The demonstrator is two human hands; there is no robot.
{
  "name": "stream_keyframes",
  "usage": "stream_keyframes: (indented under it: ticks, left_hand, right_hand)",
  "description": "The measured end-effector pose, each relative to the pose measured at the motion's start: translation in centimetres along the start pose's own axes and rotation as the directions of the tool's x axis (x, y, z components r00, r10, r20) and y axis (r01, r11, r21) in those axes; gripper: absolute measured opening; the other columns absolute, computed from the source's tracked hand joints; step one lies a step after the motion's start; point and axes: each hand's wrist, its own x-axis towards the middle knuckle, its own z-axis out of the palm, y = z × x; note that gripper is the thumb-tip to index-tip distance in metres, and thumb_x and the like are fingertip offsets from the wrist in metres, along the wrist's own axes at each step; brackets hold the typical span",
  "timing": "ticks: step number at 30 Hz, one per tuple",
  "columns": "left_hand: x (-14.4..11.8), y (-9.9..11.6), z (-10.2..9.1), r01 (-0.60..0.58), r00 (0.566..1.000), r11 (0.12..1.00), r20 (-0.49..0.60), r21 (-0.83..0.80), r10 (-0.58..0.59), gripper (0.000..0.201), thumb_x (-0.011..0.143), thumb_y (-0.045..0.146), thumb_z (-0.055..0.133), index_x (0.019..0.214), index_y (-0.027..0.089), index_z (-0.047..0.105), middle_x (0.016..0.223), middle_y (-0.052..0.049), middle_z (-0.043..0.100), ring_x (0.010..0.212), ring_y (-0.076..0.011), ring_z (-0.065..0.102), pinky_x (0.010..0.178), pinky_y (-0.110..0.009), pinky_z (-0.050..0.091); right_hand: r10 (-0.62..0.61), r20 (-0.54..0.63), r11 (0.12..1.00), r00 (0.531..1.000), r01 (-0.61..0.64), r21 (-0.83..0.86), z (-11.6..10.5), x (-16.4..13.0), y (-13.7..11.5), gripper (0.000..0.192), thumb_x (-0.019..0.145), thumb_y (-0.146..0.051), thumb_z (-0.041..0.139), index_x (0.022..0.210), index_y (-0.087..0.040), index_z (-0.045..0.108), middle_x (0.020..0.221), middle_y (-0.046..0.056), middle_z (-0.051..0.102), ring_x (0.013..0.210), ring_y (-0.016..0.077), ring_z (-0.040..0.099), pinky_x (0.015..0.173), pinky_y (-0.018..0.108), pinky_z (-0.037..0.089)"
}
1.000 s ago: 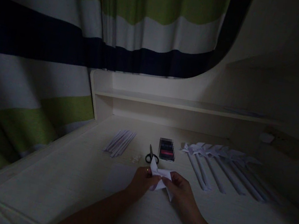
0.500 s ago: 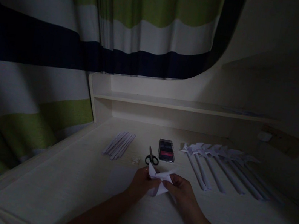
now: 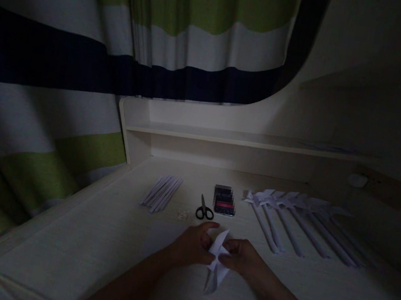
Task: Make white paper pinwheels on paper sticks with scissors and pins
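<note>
A white folded-paper pinwheel is held between my two hands above the desk, its pointed blades standing out above and below the fingers. My left hand pinches its left side with the thumb at the centre, the index finger raised and curved. On the other side my right hand grips the paper with thumb and bent fingers. Just beyond the hands lie black-handled scissors, blades pointing away. Beside them is a small heap of pale bits. A flat sheet of paper lies partly behind my left forearm.
Rolled paper sticks lie in a bundle at the left. A phone is behind the scissors. Several finished paper pinwheels on sticks lie in a row at the right. A shelf runs along the back, below a striped curtain.
The paper pinwheel has been turned and tilted between my hands, so its blades now point up and down. My left index finger has lifted away from the paper.
</note>
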Motion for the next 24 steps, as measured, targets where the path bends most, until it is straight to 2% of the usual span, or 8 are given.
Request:
stream_keyframes:
  ticks: [3,6,8,10,18,21,24]
  left_hand:
    - [0.0,-0.1,0.2,0.043,0.999,0.999,0.0,0.023,-0.043,0.069,0.049,0.01,0.064,0.115,0.017,0.043,0.063,0.003,0.06,0.053,-0.0102,0.052,0.049,-0.018,0.038]
    - [-0.1,-0.1,0.1,0.056,0.998,0.996,0.026,0.076,-0.058,0.031,0.052,0.015,0.061,0.084,0.015,0.059,0.06,0.004,0.056,0.051,-0.0091,0.048,0.046,-0.017,0.033]
    - [-0.2,-0.1,0.1,0.066,0.996,0.988,0.057,0.137,-0.074,0.009,0.055,0.019,0.058,0.061,0.013,0.058,0.053,0.004,0.051,0.049,-0.0082,0.045,0.044,-0.016,0.03]
    - [-0.2,-0.2,0.0,0.079,0.993,0.979,0.069,0.187,-0.093,0.01,0.055,0.022,0.058,0.053,0.013,0.055,0.048,0.005,0.045,0.046,-0.0074,0.041,0.042,-0.017,0.027]
    - [-0.2,-0.1,0.2,0.07,0.988,0.971,0.12,0.231,-0.099,0.015,0.055,0.022,0.058,0.046,0.014,0.049,0.043,0.006,0.039,0.045,-0.0068,0.037,0.041,-0.017,0.024]
    - [0.0,-0.8,0.3,0.136,0.987,0.978,0.061,0.159,-0.147,0.014,0.053,0.021,0.058,0.046,0.013,0.049,0.042,0.006,0.039,0.042,-0.0068,0.036,0.04,-0.018,0.023]
    - [0.5,-1.7,-0.1,0.171,0.985,0.985,0.0,0.0,-0.171,0.013,0.054,0.023,0.056,0.048,0.013,0.052,0.044,0.004,0.044,0.042,-0.0072,0.037,0.04,-0.018,0.025]
  right_hand:
    - [-0.004,-0.017,0.998,1.0,0.003,-0.06,0.4,-0.2,-0.2,0.004,0.053,-0.014,0.057,0.049,-0.014,0.057,0.045,-0.004,0.053,0.045,0.0098,0.046,0.046,0.021,0.031]
    - [-0.002,-0.037,0.996,0.999,-0.001,-0.085,0.6,-0.4,-0.5,0.006,0.053,-0.012,0.055,0.048,-0.015,0.057,0.045,-0.005,0.053,0.044,0.0094,0.045,0.044,0.02,0.03]
    - [0.0,-0.029,0.996,1.0,-0.002,-0.091,0.7,-0.4,-0.5,0.006,0.054,-0.012,0.054,0.05,-0.015,0.057,0.046,-0.005,0.054,0.045,0.0098,0.046,0.045,0.02,0.031]
    - [-0.004,-0.013,0.996,1.0,0.003,-0.094,0.6,-0.5,-0.4,0.007,0.054,-0.012,0.053,0.051,-0.015,0.058,0.047,-0.004,0.055,0.046,0.0101,0.046,0.046,0.021,0.031]
    - [0.012,-0.005,0.988,1.0,-0.012,-0.153,0.5,-0.3,0.2,0.007,0.054,-0.009,0.053,0.05,-0.015,0.056,0.046,-0.005,0.052,0.045,0.009,0.044,0.044,0.02,0.03]
    - [-0.013,-0.011,0.989,1.0,0.012,-0.145,0.4,-0.3,-0.1,0.002,0.055,-0.015,0.059,0.054,-0.015,0.057,0.052,-0.003,0.056,0.05,0.0115,0.05,0.049,0.021,0.034]
    - [-0.092,-0.095,0.989,0.991,0.08,-0.124,-0.1,-0.1,-0.7,0.017,0.063,-0.032,0.061,0.064,-0.014,0.059,0.059,0.0,0.06,0.056,0.0139,0.053,0.053,0.023,0.038]
